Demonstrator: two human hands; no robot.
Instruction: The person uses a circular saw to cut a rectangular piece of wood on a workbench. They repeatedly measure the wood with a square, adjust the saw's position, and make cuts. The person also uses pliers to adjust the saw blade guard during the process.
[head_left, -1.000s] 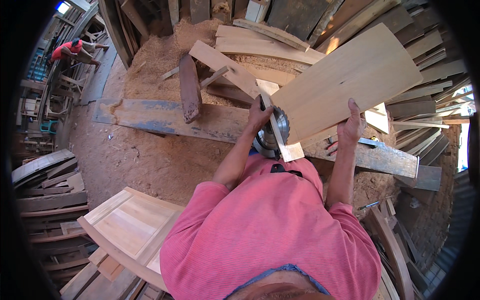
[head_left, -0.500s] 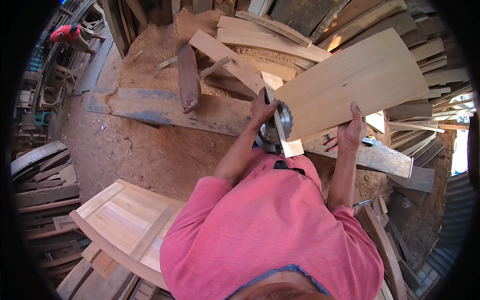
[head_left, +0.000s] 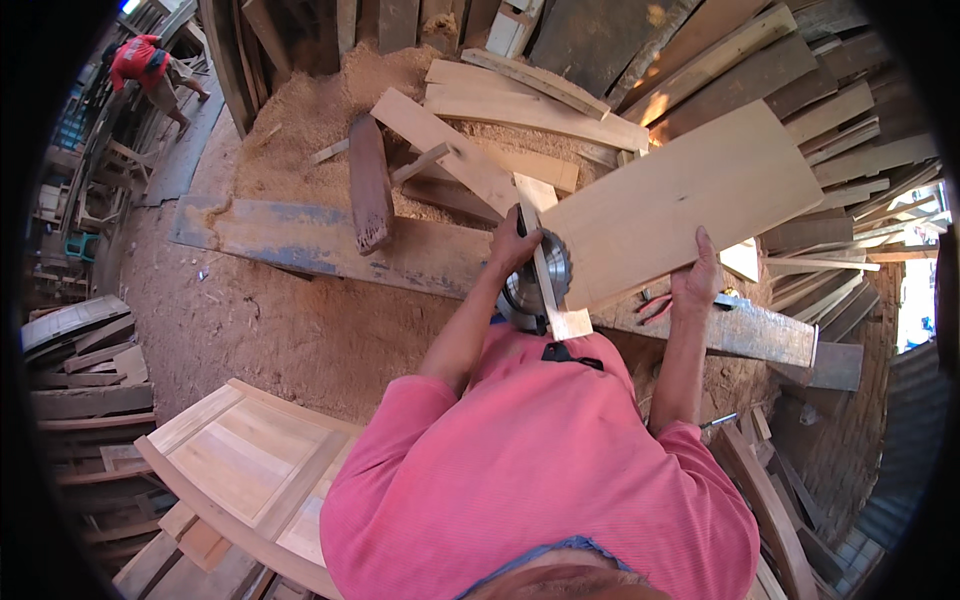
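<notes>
My left hand (head_left: 514, 246) is closed at the dark upper part of a circular saw (head_left: 524, 297), whose toothed round blade (head_left: 562, 268) stands in front of me at waist height. Against the blade lies a narrow pale wood strip (head_left: 546, 275). A wide, flat, pale board (head_left: 690, 195) reaches from beside the blade out to the far right. My right hand (head_left: 697, 272) grips that board's near edge, thumb on top and fingers hidden underneath. Red-handled pliers (head_left: 655, 306) rest below the board, close to my right hand.
A long worn plank (head_left: 330, 240) runs across in front of me, with a dark wood block (head_left: 369, 185) over it. Sawdust (head_left: 290, 140) is heaped behind. A panelled wooden door (head_left: 250, 450) lies at lower left. Stacked planks (head_left: 830, 130) line the right. Another person (head_left: 145, 65) bends over far left.
The view has shifted a little. The wide board's far end has come slightly nearer and leftward, and more of the pliers shows. Both hands keep their holds.
</notes>
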